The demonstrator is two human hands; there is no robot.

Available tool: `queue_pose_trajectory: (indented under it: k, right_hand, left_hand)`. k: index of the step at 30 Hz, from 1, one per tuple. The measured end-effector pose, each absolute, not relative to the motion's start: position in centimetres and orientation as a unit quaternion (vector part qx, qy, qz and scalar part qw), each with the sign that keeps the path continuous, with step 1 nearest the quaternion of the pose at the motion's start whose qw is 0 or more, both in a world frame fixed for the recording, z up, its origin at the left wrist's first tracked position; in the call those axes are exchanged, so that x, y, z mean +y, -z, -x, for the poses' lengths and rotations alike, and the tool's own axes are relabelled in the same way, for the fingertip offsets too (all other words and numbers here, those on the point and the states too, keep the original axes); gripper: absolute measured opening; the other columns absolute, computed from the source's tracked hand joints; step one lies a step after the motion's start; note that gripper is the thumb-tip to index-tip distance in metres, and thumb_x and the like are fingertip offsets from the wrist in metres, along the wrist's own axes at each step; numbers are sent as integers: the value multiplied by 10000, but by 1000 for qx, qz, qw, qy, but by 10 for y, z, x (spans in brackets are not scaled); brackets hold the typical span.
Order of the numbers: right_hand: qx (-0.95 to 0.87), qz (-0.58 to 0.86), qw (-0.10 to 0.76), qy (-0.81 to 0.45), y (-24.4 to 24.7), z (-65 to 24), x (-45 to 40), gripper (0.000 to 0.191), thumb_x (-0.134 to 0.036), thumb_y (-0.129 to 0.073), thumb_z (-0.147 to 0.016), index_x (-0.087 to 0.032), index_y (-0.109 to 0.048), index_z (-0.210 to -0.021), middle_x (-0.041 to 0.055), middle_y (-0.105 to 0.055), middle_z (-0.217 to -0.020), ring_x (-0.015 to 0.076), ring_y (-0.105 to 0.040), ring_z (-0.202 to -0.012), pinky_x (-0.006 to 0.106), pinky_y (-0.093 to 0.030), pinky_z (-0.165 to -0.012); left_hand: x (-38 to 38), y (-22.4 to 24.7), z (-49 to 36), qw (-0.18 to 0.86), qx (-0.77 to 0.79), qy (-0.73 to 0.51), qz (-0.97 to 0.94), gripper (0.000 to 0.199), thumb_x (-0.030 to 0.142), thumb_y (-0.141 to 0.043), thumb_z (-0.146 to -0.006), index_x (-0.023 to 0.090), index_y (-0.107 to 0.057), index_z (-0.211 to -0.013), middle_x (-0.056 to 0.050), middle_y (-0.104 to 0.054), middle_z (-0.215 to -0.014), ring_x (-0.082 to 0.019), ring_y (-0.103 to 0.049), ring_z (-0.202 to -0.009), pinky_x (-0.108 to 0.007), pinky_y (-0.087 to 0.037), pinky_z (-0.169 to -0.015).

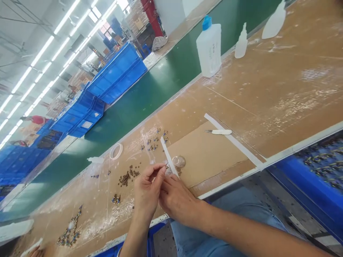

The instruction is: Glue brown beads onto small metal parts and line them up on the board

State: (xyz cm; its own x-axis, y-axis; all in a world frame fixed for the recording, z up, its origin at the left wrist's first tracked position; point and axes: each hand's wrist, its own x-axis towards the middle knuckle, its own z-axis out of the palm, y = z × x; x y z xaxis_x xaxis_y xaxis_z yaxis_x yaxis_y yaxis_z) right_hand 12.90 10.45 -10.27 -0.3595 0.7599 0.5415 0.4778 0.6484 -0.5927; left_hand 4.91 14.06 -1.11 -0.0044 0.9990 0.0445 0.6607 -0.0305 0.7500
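My left hand (148, 187) and my right hand (174, 194) meet over the table's near edge. The left thumb and forefinger are pinched together, with a tiny dark bit showing at their tips. My right hand's fingers are curled beneath and beside them; what they hold, if anything, is hidden. Just beyond the hands are a small clear round dish (179, 162) and a white tape strip (168, 155) on cardboard. A pile of small brown round pieces (127, 177) lies left of my left hand. Small blue-and-gold parts (155, 140) stand farther back.
A white-handled knife (221, 132) lies on the cardboard (206, 153). A tape roll (116, 151) and small bottle (95, 160) are at left; a large bottle (209, 50) stands at back. Blue bins (118, 73) line the green belt (150, 94). Another person's fingers (36, 252) show lower left.
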Motion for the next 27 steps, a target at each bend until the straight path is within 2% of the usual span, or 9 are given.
queue_pose_trajectory:
  k: [3,8,13,27]
  right_hand:
    - [-810,379,411,-176,101,-130,106,90,-155,-555,-908,-125,-634,-938,118,-647,-983,256,-518,-966,391,-390,-730]
    - [-810,374,409,-190,97,-132,108,154,-138,-561,-889,-124,-633,-1024,121,-647,-1058,265,-526,-1009,412,-406,-773]
    - [-809,372,407,-204,95,-133,109,155,-124,-559,-874,-141,-638,-1008,116,-647,-1096,263,-528,-1017,407,-407,-779]
    - [-810,372,401,-213,95,-134,108,122,-112,-558,-846,-157,-653,-909,98,-658,-1020,261,-525,-999,407,-416,-784]
  left_hand:
    - [142,13,-55,242,652,-292,-657,180,359,-707,-753,205,-767,-820,-24,-767,-777,-173,-701,-710,-277,-555,-710]
    - [143,14,-59,194,648,-250,-693,157,355,-689,-766,219,-756,-810,-19,-768,-782,-180,-708,-717,-285,-547,-701]
    - [146,12,-63,130,631,-215,-734,127,323,-653,-787,240,-747,-805,-4,-769,-800,-185,-716,-745,-297,-543,-719]
    - [152,6,-78,116,618,-182,-756,131,313,-625,-782,243,-734,-768,-5,-756,-772,-184,-693,-707,-306,-525,-697]
